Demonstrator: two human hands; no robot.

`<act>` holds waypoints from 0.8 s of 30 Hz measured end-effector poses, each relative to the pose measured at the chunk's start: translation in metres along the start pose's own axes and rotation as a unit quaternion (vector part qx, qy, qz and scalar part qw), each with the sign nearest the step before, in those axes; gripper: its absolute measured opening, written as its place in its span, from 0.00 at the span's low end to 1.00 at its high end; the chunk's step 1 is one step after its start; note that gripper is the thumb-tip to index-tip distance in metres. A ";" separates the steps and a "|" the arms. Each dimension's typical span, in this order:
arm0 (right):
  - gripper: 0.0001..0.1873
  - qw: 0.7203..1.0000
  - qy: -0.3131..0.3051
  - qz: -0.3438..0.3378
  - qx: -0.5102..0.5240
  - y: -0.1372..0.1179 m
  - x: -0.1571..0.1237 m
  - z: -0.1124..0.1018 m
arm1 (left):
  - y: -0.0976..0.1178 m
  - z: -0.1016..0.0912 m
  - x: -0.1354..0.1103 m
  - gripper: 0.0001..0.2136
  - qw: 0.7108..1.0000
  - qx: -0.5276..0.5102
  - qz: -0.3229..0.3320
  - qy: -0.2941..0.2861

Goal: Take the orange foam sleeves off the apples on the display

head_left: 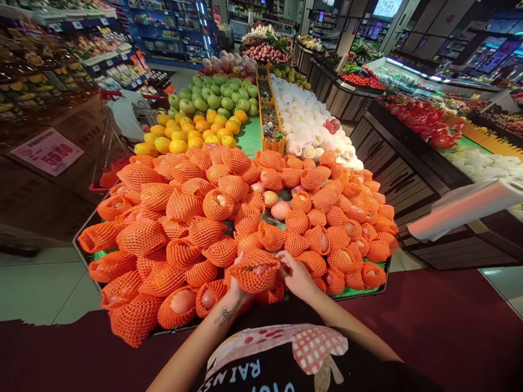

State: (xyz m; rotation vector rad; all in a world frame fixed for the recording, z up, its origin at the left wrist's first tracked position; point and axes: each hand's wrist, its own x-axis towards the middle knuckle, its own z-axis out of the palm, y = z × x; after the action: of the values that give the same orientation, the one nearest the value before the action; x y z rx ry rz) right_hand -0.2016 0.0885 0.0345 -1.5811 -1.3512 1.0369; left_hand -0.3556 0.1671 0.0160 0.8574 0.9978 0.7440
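My left hand (236,291) is closed under a fruit wrapped in an orange foam net (254,269), holding it just above the front of the display. My right hand (296,276) pinches the right edge of that same net with its fingertips. Around them lies a big heap of net-wrapped fruit (183,228) on a green-matted display table (359,291). A few bare pinkish fruits (280,209) sit unwrapped in the middle of the heap.
Behind the heap lie yellow fruit (196,136), green apples (216,98) and white-wrapped fruit (304,122), split by an orange divider (272,133). A price sign (47,151) stands left. A roll of plastic bags (461,209) hangs right, before more produce counters (420,120).
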 end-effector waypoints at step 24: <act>0.44 0.870 -0.083 -0.163 -0.458 -0.003 0.174 -0.034 | 0.017 -0.109 -0.122 0.25 0.982 0.114 0.086 0.120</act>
State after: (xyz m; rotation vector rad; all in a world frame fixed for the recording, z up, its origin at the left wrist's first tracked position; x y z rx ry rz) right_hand -0.1540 0.2597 0.0342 -1.8049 -2.3488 0.2958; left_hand -0.5028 0.1007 0.0481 1.0804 1.2522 0.9085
